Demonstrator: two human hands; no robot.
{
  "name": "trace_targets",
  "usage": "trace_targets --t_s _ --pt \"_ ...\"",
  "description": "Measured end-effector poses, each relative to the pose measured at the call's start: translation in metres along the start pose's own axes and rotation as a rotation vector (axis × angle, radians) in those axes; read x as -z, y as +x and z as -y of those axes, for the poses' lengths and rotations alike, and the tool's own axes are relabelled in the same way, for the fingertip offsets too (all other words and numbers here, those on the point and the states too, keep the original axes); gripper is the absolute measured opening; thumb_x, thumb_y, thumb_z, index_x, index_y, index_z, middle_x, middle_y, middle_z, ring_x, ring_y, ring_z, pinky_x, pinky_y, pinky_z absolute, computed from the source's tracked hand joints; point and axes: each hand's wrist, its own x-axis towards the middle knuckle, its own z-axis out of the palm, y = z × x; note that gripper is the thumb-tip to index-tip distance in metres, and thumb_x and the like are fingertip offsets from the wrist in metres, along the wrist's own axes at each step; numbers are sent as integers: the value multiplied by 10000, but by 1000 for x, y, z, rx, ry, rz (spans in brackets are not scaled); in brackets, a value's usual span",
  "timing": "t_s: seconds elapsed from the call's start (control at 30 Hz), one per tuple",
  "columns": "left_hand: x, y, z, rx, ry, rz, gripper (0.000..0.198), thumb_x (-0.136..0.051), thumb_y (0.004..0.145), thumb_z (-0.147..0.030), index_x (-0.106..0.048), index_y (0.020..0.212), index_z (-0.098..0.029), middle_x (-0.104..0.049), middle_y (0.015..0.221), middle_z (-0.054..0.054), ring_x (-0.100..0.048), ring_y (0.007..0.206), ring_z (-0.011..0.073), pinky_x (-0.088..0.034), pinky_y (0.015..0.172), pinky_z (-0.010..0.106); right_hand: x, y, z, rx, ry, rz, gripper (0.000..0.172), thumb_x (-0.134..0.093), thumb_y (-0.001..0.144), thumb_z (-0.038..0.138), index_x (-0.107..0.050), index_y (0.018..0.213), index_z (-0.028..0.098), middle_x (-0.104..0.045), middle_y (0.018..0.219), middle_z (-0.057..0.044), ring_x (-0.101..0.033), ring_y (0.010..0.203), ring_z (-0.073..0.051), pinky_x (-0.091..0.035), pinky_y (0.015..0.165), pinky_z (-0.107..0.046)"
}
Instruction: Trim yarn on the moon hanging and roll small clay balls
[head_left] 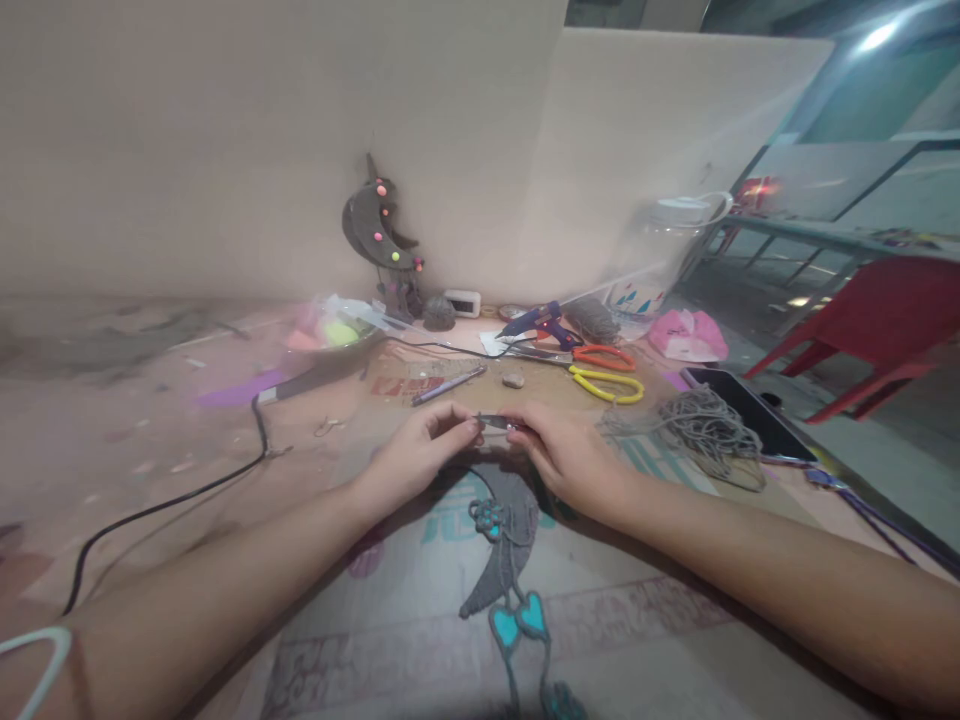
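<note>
My left hand (431, 437) is closed, thumb and fingertips pinched at the left end of a small, narrow dark grey piece (493, 421). From the other side, my right hand (574, 452) pinches the same piece's right end; its kind is too small to make out. Just below both hands lies a grey yarn-covered crescent moon (504, 548), with a grey and turquoise flower (486, 518) on it. Two turquoise hearts (505, 627) edged in grey hang from it on cords. The crescent's top runs close under my fingers, partly hidden.
Beyond my hands lie a pen (448, 386), yellow-and-orange-handled scissors (607, 385) and a glue gun (541, 322). Loose grey yarn (709, 435) and a phone (750, 415) are at right, before a clear bottle (664, 255). A black cable (172, 494) crosses the left. Another crescent (375, 230) stands behind.
</note>
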Motion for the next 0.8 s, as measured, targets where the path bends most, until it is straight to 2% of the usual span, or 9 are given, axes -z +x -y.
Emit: trace_targets --t_s 0.1,0.17,0.27,0.3,0.4,0.5,0.63,0.7,0.8 --pt "-1 0 -1 -7 17 -5 330 -717 775 -476 -602 780 -166 -608 743 -3 -558 706 131 -456 693 261 1 0 0 12 80 -27 318 -421 995 315 -604 1228 196 -706 1127 -124 -660 1002 -272 -491 863 -409" --pt "-2 0 0 10 -1 -13 366 -730 756 -509 -595 778 -170 -609 738 -2 -571 701 135 -477 691 269 4 4 -4 2 143 -101 326 -428 996 318 -571 1269 212 -689 1166 -114 -643 1040 -261 -487 892 -408" --pt "-3 0 2 55 -53 -24 422 -753 719 -550 -580 792 -172 -608 725 -10 -589 683 132 -502 691 276 14 16 -22 -31 119 -245 321 -459 986 322 -581 1257 204 -671 1139 -111 -621 1035 -258 -477 910 -407" --pt "-3 0 3 60 -56 -29 432 -757 711 -555 -579 799 -172 -610 724 -12 -593 680 129 -505 692 275 18 20 -31 -36 69 -258 313 -475 979 320 -602 1234 191 -664 1105 -112 -618 1012 -258 -474 906 -405" --pt "-2 1 6 39 -1 -35 413 -738 734 -543 -591 824 -169 -619 727 -14 -596 685 127 -501 701 267 23 28 -56 -49 -120 -159 296 -511 963 294 -664 1174 155 -629 1017 -122 -612 944 -257 -476 871 -402" --pt "-1 1 8 -13 116 -31 336 -678 807 -496 -620 860 -170 -645 753 -4 -606 706 138 -494 712 267 24 28 -67 -48 -200 -77 286 -572 932 277 -697 1140 126 -623 1031 -152 -608 976 -286 -471 885 -431" --pt "-1 -1 6 -70 335 -55 249 -611 867 -426 -668 867 -184 -698 800 21 -643 761 178 -489 722 279 32 25 -48 -6 -120 -128 202 -577 932 274 -706 1031 153 -659 1071 -132 -604 1047 -264 -450 951 -415" --pt "-2 -3 4 -93 417 -47 231 -595 879 -405 -686 864 -193 -718 808 28 -655 773 193 -491 722 285 37 25 -30 -20 31 -128 168 -576 928 284 -701 961 176 -697 982 -89 -633 958 -228 -475 878 -369" --pt "-3 -6 3 -136 494 -14 208 -574 896 -368 -702 879 -204 -744 860 32 -668 811 204 -493 757 294 37 26 -8 -47 188 -45 155 -598 906 305 -705 893 194 -720 897 -58 -643 866 -209 -471 797 -342"
